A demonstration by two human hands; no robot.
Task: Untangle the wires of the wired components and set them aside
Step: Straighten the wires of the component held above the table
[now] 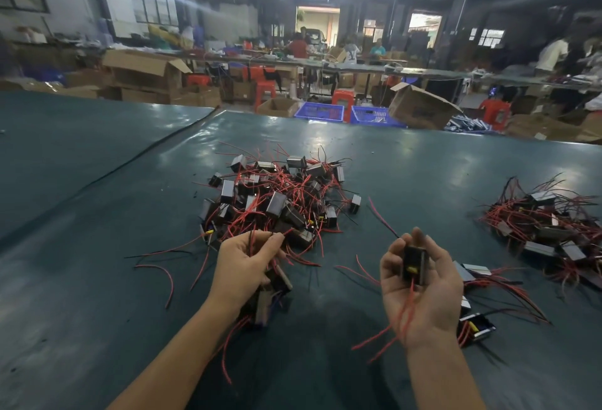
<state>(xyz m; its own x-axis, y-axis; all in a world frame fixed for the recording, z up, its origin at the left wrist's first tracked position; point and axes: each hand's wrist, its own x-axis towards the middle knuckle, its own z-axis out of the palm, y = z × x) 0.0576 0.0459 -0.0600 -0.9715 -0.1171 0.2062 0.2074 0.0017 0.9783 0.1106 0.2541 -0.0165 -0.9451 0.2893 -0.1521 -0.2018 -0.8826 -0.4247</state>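
The left hand [247, 263] is pinching wires [250, 237] at the tangled pile's [277, 197] near edge. The right hand [420, 289], palm up, is cradling one black component [414, 264] in curled fingers. A set-aside pile [547, 224] is lying far right. Blue crates [319, 113] are sitting beyond the table [97, 246], contents indistinct.

Dark green table [97, 246], tipped cardboard box [420, 109], blue crates [319, 113], red stools [343, 97] beyond
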